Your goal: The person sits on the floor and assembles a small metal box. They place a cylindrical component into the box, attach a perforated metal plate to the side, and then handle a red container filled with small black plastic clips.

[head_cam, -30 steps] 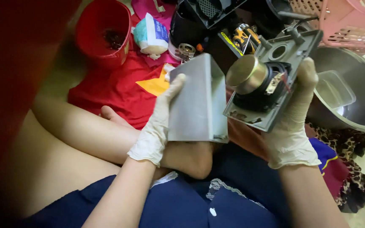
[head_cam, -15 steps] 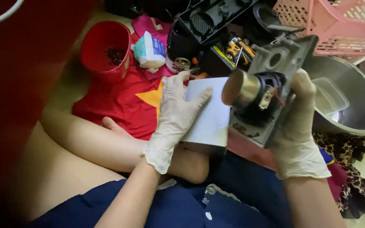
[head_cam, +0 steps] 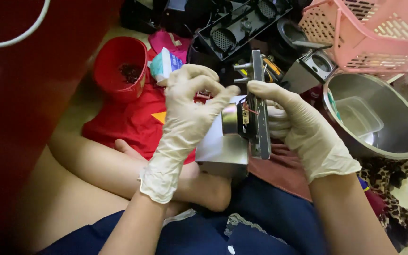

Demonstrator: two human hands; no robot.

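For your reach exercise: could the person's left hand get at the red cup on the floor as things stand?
Probably yes. The red cup stands open on the left hand's own side with nothing between them, though that hand is now at the metal cylinder of the grey panel.

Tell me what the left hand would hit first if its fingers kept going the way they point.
The left hand points its fingers rightward at the round metal motor on the grey plate held by the right hand. It would likely meet the motor first, though depth is hard to judge.
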